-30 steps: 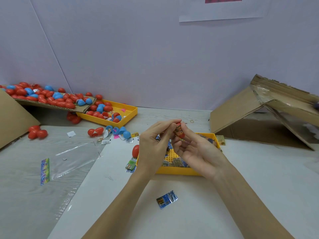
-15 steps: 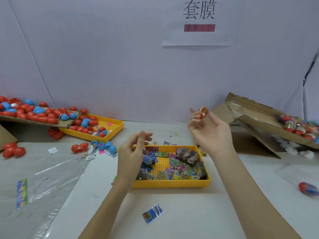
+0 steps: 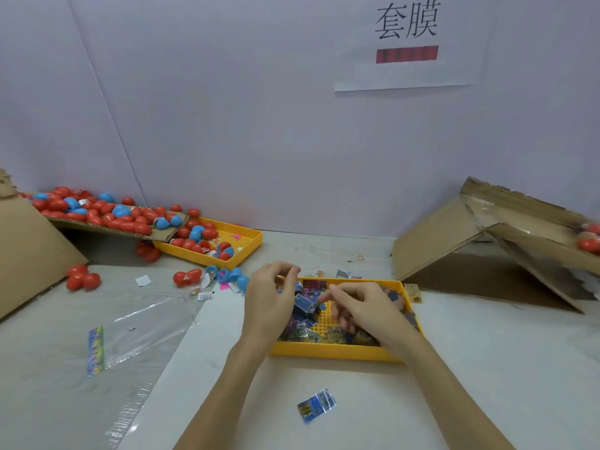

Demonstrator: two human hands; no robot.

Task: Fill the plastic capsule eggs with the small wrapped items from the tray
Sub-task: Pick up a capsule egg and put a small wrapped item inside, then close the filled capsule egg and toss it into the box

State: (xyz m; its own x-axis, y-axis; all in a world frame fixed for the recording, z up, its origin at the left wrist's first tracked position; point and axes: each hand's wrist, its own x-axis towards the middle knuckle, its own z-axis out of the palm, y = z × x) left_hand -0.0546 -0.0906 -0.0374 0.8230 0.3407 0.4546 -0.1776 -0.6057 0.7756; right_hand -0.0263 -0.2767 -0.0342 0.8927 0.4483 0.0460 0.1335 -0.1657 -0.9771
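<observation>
A yellow tray [image 3: 334, 354] at the table's middle holds several small wrapped packets [image 3: 305, 303]. My left hand [image 3: 269, 300] hovers over the tray's left end with its fingers loosely curled and nothing in them. My right hand [image 3: 360, 310] is low over the tray, its bent fingers down among the packets; I see none gripped. Open red capsule halves [image 3: 186, 277] and blue capsule halves [image 3: 238, 279] lie on the table left of the tray. One blue packet [image 3: 316, 405] lies loose in front of the tray.
A heap of red and blue eggs [image 3: 107, 216] covers a cardboard ramp at the far left, spilling into a second yellow tray [image 3: 246, 241]. A cardboard chute [image 3: 454, 241] stands at the right with eggs [image 3: 589, 243] in it. A clear plastic bag [image 3: 139, 332] lies at the left.
My right hand, which held a red egg up toward the right chute, has come down over the tray without it. My left hand has stayed by the tray's left end.
</observation>
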